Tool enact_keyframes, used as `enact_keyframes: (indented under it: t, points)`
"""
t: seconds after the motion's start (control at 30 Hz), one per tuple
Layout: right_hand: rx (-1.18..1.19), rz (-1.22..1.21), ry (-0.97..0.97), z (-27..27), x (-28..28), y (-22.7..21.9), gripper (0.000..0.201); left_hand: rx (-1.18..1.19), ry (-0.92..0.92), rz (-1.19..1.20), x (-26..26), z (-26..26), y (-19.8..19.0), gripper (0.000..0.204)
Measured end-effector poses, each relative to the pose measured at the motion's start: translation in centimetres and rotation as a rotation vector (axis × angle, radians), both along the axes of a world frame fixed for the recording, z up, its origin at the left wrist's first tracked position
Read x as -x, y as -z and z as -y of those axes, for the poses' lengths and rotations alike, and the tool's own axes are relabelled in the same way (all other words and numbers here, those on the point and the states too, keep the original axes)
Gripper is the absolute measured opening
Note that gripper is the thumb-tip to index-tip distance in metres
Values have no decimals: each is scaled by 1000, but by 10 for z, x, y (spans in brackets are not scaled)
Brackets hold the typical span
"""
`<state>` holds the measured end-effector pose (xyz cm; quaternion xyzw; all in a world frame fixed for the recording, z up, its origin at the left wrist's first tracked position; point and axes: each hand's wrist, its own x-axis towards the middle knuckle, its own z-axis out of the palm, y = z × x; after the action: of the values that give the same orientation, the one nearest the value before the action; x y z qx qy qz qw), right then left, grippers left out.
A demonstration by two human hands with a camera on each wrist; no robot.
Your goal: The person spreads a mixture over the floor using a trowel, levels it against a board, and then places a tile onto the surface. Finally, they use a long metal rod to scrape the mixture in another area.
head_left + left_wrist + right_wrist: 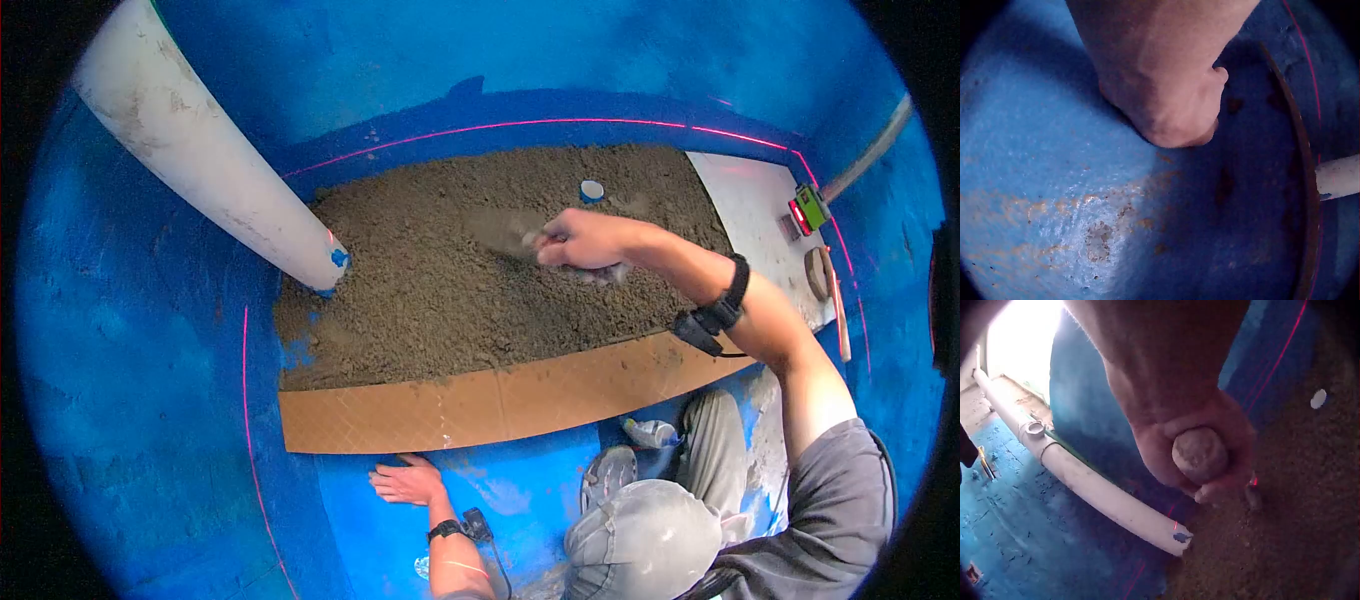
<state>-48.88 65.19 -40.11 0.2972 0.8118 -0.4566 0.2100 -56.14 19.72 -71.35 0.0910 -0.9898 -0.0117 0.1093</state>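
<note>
The right hand (pixel 585 240) grips a trowel's round handle (pixel 1200 453) out on the sandy mortar (pixel 430 290) at about one o'clock, while the left hand (pixel 408 483) lies flat and open on the blue floor (pixel 520 490) at six o'clock, likely propping the person up.

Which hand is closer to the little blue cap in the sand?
Right. The right hand works the sand just below the blue cap; the left hand rests on the blue floor, beyond the cardboard strip.
</note>
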Motion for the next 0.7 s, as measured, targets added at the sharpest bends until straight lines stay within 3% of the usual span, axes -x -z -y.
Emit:
enact_keyframes:
  t: [0.07, 0.1, 0.17, 0.23, 0.3, 0.43, 0.5, 0.53, 0.63, 0.7]
  points:
    - [-243, -356, -4, -33, -12, 42, 18, 12, -5, 8, -2, 3, 0, 58]
    - [-239, -352, 6, -23, -17, 30, 18, 9, -1, -5, -4, 4, 1, 58]
    - [-35, -44, 240, 12, -27, -11, 22, -2, 19, -28, 1, -1, 2, 58]
    - [-58, -140, 35, 17, -58, 35, 17, 94, 22, -72, -3, 3, 5, 57]
    - [-58, -142, -93, 26, -86, 25, 18, 92, 20, -75, -3, 5, 10, 56]
    - [-183, -284, -143, 12, -103, 9, 22, 60, 16, -62, -2, 4, 7, 55]
    - [-283, -343, -60, 11, -89, 10, 23, 48, 21, -50, -1, 6, 10, 55]
    - [-155, -212, 26, 21, -75, -9, 22, 32, 23, -38, -1, 6, 11, 56]
    - [19, -57, 12, 45, -53, -22, 20, 7, -11, 27, -2, 0, -2, 56]
    - [23, -92, -259, 52, -63, -1, 18, 14, -7, 14, 0, -1, -1, 56]
